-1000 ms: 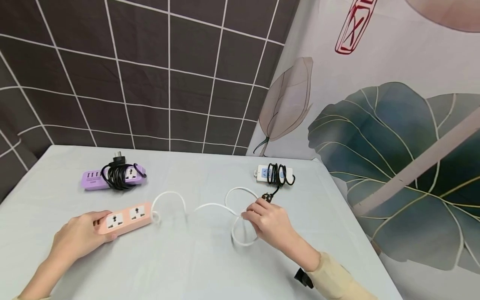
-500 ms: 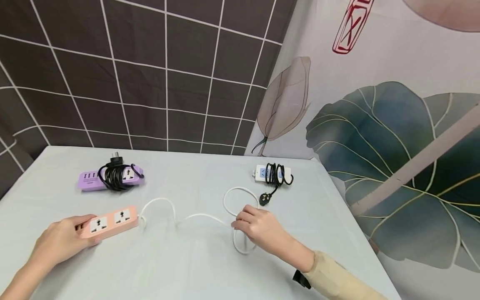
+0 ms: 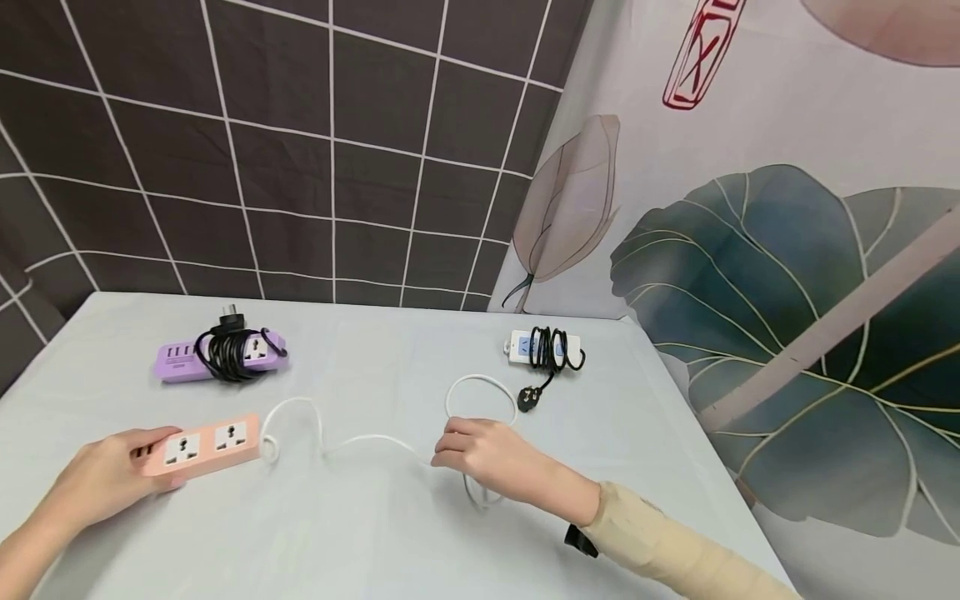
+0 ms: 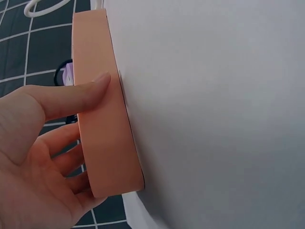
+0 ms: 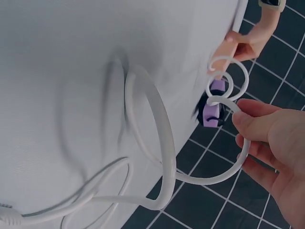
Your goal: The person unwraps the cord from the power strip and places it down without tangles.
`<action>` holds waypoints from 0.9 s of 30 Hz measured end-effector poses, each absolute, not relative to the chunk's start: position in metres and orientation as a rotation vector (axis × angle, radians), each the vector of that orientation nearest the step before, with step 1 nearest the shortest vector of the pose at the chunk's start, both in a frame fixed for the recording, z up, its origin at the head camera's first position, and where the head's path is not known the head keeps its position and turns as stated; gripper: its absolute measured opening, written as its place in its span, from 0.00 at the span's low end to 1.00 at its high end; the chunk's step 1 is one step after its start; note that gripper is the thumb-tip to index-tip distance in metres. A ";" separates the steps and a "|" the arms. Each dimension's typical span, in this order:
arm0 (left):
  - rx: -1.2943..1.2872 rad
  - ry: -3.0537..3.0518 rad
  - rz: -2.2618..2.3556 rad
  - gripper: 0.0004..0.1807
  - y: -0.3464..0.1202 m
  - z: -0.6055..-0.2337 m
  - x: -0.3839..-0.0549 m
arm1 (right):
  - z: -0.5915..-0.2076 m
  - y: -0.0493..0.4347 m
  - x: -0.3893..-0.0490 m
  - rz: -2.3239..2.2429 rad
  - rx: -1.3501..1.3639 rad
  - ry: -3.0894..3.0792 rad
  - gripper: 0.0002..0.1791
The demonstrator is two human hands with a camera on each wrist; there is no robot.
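Note:
At the left of the table my left hand [image 3: 105,479] grips the end of an orange power strip [image 3: 206,446] with two white socket faces. In the left wrist view the thumb lies along the strip's side [image 4: 102,152], the other fingers on its far side. A white cord [image 3: 375,437] runs from the strip's right end in loose curves. My right hand [image 3: 487,454] pinches this cord between thumb and fingers near the middle of the table. In the right wrist view the cord [image 5: 164,143] loops past the fingers, and part of a ribbed white plug [image 5: 9,215] shows at the edge.
Behind on the left lies a purple power strip [image 3: 176,362] wrapped in its black cord [image 3: 232,354]. Back right is a white power strip [image 3: 573,346] with black cord around it and its black plug [image 3: 528,398] in front. A dark gridded cloth [image 3: 300,167] hangs behind the table.
My left hand has shifted left with the orange power strip. My right hand has moved left and slightly toward me along with the white cord, uncovering the black plug.

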State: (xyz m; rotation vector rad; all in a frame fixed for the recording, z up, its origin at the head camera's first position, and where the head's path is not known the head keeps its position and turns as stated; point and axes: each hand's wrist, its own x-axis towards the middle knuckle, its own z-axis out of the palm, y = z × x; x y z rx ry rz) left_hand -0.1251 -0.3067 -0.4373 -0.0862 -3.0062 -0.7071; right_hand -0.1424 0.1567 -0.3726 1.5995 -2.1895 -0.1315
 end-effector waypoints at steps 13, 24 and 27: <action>-0.145 -2.996 -0.669 0.40 -0.316 -0.435 -0.127 | -0.377 0.126 -0.153 -0.243 1.719 -2.269 0.19; -0.064 -3.109 -0.632 0.41 -0.322 -0.428 -0.128 | -0.381 0.112 -0.159 -0.211 1.736 -2.314 0.19; -0.089 -3.117 -0.616 0.41 -0.324 -0.431 -0.129 | -0.381 0.111 -0.160 -0.202 1.727 -2.307 0.17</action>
